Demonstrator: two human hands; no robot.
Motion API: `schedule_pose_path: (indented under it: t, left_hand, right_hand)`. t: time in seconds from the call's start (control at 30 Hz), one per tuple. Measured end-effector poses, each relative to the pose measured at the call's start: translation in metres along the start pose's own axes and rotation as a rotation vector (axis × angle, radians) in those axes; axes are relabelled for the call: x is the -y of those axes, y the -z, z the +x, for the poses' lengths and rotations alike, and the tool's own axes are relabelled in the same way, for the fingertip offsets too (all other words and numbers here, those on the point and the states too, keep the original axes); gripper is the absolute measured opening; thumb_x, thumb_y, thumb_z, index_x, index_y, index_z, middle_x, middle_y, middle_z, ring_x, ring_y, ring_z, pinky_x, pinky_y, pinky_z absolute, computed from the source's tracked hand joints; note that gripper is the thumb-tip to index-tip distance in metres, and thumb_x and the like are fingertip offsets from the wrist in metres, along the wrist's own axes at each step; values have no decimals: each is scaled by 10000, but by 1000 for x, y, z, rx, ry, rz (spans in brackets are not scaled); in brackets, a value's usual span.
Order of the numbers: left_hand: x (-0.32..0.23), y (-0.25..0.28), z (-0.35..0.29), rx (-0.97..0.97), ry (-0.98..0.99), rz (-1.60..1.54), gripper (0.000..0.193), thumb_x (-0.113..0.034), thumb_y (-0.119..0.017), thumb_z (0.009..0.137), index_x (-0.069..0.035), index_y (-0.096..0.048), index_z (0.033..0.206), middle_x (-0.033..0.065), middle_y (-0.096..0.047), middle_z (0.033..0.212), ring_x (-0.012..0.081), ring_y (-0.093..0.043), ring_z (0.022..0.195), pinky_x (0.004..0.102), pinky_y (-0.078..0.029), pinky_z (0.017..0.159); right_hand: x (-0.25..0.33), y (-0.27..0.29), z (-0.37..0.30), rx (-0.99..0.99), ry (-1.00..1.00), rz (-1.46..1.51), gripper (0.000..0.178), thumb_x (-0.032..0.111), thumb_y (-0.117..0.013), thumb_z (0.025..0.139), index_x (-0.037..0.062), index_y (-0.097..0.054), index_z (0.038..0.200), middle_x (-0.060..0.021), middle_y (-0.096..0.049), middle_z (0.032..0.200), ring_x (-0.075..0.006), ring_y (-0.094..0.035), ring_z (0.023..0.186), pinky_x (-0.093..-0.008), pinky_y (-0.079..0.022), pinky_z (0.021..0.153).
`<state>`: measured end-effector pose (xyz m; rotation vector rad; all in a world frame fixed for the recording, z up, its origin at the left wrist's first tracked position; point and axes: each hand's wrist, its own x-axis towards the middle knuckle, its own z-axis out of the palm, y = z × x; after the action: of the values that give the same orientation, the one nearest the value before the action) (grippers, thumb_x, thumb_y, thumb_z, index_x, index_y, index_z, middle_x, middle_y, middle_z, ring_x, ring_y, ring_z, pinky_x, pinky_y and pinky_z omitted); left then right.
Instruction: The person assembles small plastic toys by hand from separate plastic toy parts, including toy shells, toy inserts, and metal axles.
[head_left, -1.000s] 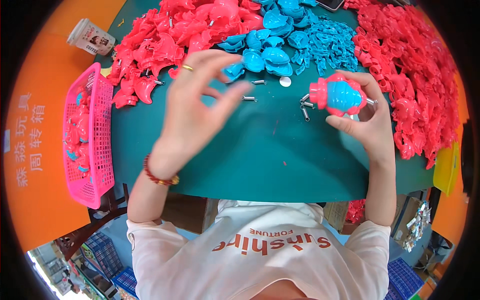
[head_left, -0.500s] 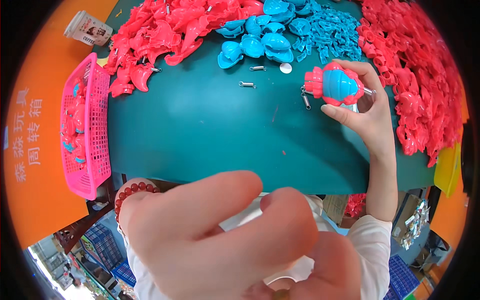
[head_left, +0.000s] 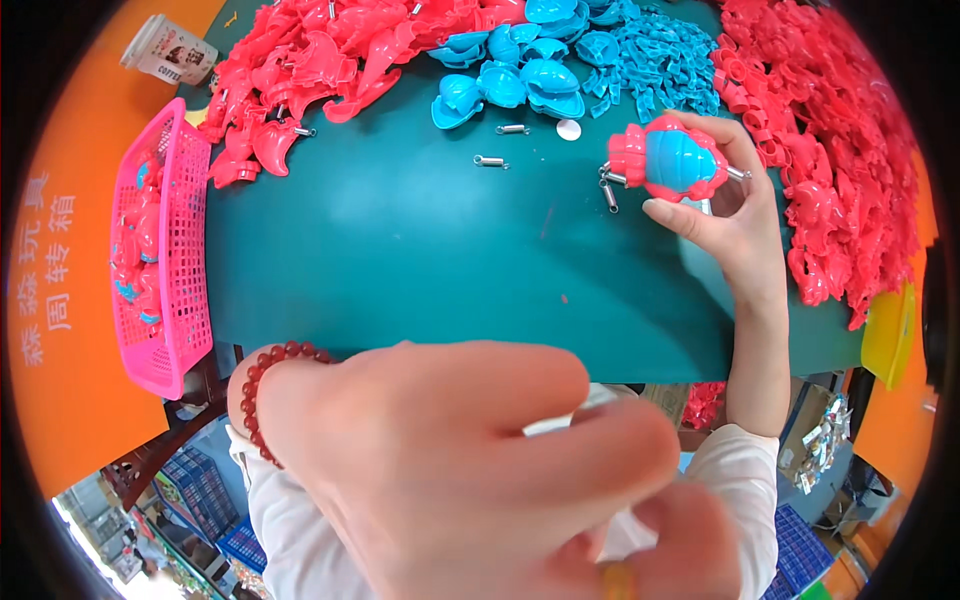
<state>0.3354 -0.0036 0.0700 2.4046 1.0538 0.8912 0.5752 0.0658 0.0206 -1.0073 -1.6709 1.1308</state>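
Note:
In my right hand (head_left: 735,205) is a glossy red plastic toy body with a ribbed blue middle (head_left: 680,160), gripped between thumb and fingers above the table. Metal springs stick out at its two ends. A loose spring (head_left: 609,196) is just below the toy's left end. My left hand (head_left: 450,450), with a red bead bracelet (head_left: 258,392), looms large and close at the bottom middle. Its fingers are bent and partly blurred; their tips and anything in them are hidden.
Red parts (head_left: 340,60) heap at the back left, blue shells (head_left: 502,85) and small blue pieces (head_left: 655,65) beside them. More red parts (head_left: 830,170) pile along the right. A pink basket (head_left: 185,250) with red-blue toys and a paper cup (head_left: 165,50) stand left. Two springs (head_left: 491,162) lie mid-table.
My left hand has shifted right and its bracelet now shows more fully. My right hand stays on the toy body, nearly still. The whole view has moved slightly.

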Motion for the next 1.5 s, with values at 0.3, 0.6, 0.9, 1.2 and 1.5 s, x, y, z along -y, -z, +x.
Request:
schedule_pose_path:
  t: [0.3,0.6,0.9,1.2,1.5]
  left_hand:
    - [43,-37,56,35,-119,20,162,-70,-676,721,-80,-624,874,79,-589,884,238,-597,740,359,-476,601]
    - [42,-143,171,147,-425,318,118,-87,-582,755,-35,-624,852,154,-578,951,278,-625,830,364,-532,641]
    - [40,-121,161,147,-32,-287,252,-92,-649,775,-11,-579,1004,169,-598,1018,286,-639,856,323,-547,685]
    - [43,-56,66,-68,759,-1403,325,-110,-616,864,60,-526,1126,128,-602,1053,200,-632,910,297,-547,783]
    - [47,-59,52,-144,732,-1756,608,-377,-454,946,79,-305,1320,173,-443,1287,233,-447,1199,371,-330,1058]
  right_hand:
    - [8,58,5,-482,139,-70,509,80,-729,748,23,-503,1200,-66,-606,1047,-146,-574,977,-278,-433,893]
    - [2,68,17,-727,283,48,400,62,-725,757,37,-524,1102,-48,-577,1013,-132,-552,978,-276,-418,891]
    - [12,64,7,-616,225,43,506,69,-759,719,25,-506,1156,-40,-586,1012,-136,-566,968,-268,-453,844]
    - [8,13,0,-47,87,167,579,124,-828,641,41,-540,1137,-65,-579,1098,-152,-572,999,-298,-464,887]
    - [4,-1,1,-9,29,28,640,33,-801,630,13,-492,1189,-93,-534,1174,-177,-530,1087,-321,-429,938]
